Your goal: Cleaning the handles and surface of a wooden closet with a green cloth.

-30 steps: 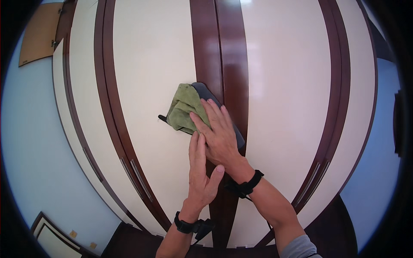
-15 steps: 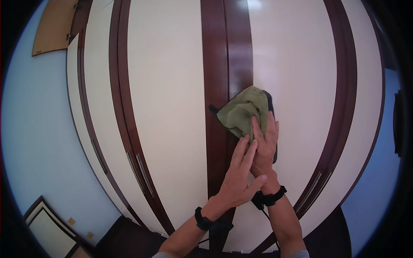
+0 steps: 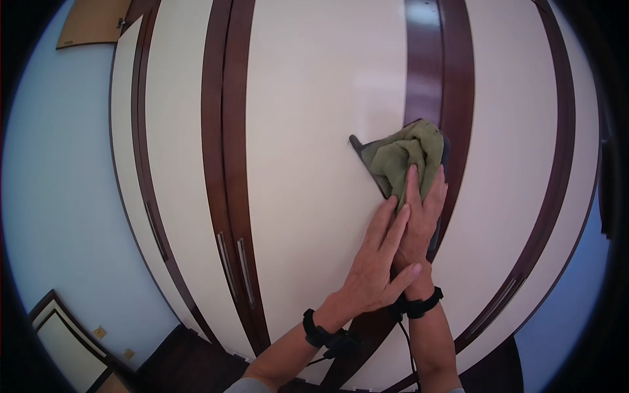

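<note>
A crumpled green cloth (image 3: pixel 393 160), with a dark grey layer or edge showing around it, is spread against the upright wardrobe front. It spans a cream panel (image 3: pixel 314 150) and the dark red-brown wood strip (image 3: pixel 457 98) to its right. My right hand (image 3: pixel 420 219) lies flat on the cloth's lower right part, fingers stretched out. Over its back and side rests my left hand (image 3: pixel 380 255), fingers extended, thumb apart, its fingertips at the cloth's lower edge. Black bands circle both wrists. Whatever lies beneath the cloth is hidden.
Long metal bar handles (image 3: pixel 245 272) stand upright on the wood strip to the left, others (image 3: pixel 495 308) at lower right. An open wooden cabinet door (image 3: pixel 92 23) juts out at upper left. Dark floor (image 3: pixel 190 360) lies below. A thin black cable (image 3: pixel 409 340) hangs by my right wrist.
The cloth and both hands have slid left across the wardrobe front, from the wood strip's right side onto the cream panel at its left. The view has turned left too.
</note>
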Motion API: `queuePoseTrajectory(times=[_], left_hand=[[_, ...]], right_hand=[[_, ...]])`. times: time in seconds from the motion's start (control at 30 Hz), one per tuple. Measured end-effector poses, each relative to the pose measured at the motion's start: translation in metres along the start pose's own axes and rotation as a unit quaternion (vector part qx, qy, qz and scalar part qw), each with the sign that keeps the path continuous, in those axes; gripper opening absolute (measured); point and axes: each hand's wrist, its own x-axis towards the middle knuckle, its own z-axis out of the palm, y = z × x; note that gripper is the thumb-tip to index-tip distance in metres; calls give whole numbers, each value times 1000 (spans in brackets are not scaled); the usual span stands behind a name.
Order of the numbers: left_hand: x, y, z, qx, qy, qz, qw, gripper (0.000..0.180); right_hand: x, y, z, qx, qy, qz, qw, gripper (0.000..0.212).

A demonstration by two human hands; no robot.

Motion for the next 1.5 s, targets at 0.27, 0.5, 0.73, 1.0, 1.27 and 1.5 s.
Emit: queuePoseTrajectory(times=[0.27,0.5,0.73,1.0,1.27,1.5], left_hand=[[17,12,-27,-12,33,20,999,88],[27,17,-57,-18,54,14,998,90],[26,6,-89,-23,85,-2,996,87],[14,-19,-137,-18,115,-22,993,86],[9,-17,-182,-10,130,-63,989,86],[-1,-14,-194,-38,130,-121,983,86]], right_hand=[[32,-22,0,-9,8,-16,1000,66],[56,-48,5,15,18,-38,999,66],[72,-80,29,24,12,-44,999,64],[82,-120,74,32,0,-82,996,66],[96,-160,96,25,-40,-84,995,67],[96,-177,101,72,-64,-109,989,60]])
